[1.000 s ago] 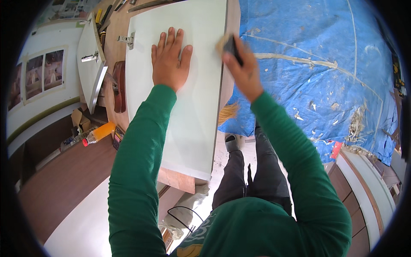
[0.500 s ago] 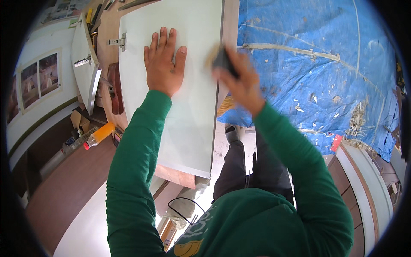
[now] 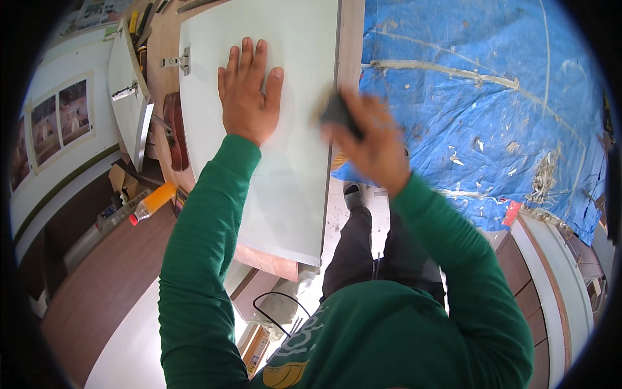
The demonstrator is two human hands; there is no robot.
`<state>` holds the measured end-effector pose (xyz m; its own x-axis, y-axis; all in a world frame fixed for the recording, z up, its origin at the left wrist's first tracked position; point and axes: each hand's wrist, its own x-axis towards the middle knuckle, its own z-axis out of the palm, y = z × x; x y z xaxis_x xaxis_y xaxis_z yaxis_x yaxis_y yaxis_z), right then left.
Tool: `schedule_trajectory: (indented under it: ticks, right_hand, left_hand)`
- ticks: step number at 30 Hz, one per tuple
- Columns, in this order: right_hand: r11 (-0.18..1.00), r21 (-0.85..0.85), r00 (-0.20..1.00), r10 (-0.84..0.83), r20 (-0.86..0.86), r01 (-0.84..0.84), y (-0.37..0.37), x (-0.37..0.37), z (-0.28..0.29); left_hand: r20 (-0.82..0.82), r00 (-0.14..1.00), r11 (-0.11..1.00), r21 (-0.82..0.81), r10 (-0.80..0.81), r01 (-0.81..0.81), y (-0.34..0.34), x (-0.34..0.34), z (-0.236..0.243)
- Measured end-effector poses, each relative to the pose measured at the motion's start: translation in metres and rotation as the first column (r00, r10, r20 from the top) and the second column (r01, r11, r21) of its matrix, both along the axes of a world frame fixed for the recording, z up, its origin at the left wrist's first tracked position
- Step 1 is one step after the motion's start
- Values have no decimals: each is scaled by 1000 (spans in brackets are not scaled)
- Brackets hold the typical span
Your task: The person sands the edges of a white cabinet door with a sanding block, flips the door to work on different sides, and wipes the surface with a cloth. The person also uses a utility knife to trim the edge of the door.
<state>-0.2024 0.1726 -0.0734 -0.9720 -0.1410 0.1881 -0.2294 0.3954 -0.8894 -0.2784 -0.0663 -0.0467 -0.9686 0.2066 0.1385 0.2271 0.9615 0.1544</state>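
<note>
R hand (image 3: 376,137) w/ block (image 3: 340,117) moved along panel (image 3: 291,185).

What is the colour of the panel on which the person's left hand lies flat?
The panel is plain, pale greenish white; the head view shows it.

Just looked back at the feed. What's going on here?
A person in green sleeves has the left hand spread on a white panel with a metal hinge at its left edge. The right hand grips a dark block at the panel's right edge; both are blurred, so whether the block touches the panel can't be told. A blue sheet lies to the right, and an orange bottle to the left.
</note>
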Motion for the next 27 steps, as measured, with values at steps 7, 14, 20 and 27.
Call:
schedule_trajectory:
  ticks: [7,14,20,27]
  right_hand:
    - [993,115,999,30,-25,-27,7,-53,18]
    - [970,87,973,224,46,-227,9,63,24]
    - [995,-22,995,-95,-10,94,17,-134,17]
    - [986,-14,985,166,47,-165,20,20,24]
  left_hand:
    - [-3,1000,1000,30,-9,9,3,-3,-1]
    - [1,1000,1000,15,12,-12,1,1,2]
    - [-4,1000,1000,-8,-13,13,7,-6,3]
    - [35,999,999,-35,19,-17,4,2,6]
